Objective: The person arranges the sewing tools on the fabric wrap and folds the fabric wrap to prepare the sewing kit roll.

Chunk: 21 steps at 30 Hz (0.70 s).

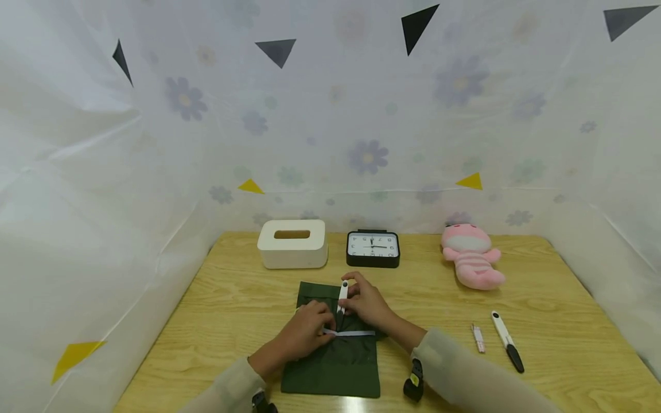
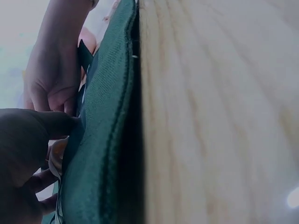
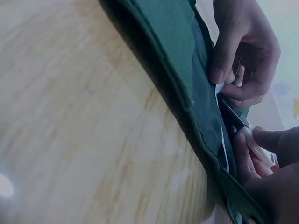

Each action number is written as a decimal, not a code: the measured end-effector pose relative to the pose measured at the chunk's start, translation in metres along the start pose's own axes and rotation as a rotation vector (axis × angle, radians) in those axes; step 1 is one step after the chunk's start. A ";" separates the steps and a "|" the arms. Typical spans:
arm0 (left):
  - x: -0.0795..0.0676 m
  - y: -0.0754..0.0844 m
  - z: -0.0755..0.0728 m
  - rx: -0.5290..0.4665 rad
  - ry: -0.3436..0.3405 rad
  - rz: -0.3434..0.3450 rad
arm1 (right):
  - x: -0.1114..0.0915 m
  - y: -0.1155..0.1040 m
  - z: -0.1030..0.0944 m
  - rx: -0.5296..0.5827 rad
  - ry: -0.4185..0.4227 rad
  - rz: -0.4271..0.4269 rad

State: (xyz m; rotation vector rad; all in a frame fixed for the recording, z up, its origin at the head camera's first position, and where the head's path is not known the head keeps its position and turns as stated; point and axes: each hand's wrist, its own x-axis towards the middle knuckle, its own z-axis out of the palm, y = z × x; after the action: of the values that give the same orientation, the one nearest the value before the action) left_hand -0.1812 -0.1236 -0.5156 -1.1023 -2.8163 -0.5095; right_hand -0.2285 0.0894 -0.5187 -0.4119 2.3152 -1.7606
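A dark green fabric pouch [image 1: 330, 376] lies on the table, with a white strip [image 1: 356, 333] running across its middle. My left hand [image 1: 304, 331] pinches the edge at this strip, and in the right wrist view its thumb and fingers [image 3: 222, 77] close on the white edge. From above, my right hand [image 1: 369, 303] grips a slim tool with a white handle [image 1: 343, 291] and a black end. That black end [image 3: 233, 114] points down at the strip, close beside the left fingertips. Part of the tool's tip is hidden by cloth and fingers.
Behind the pouch stand a white tissue box [image 1: 292, 246] and a black-framed clock [image 1: 373, 249]. A pink plush toy [image 1: 471, 255] lies at the back right. Nearer on the right are a small pinkish-white item [image 1: 478, 338] and a second white-and-black tool [image 1: 506, 338].
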 end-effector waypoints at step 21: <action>-0.003 -0.001 0.003 -0.044 0.051 0.046 | -0.001 0.001 0.006 0.022 0.030 0.007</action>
State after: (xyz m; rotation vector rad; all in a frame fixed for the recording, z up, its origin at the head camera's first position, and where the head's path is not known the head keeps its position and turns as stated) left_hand -0.1797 -0.1249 -0.5191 -1.1416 -2.7420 -0.5895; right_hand -0.2255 0.0842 -0.5211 -0.3753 2.3126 -1.7987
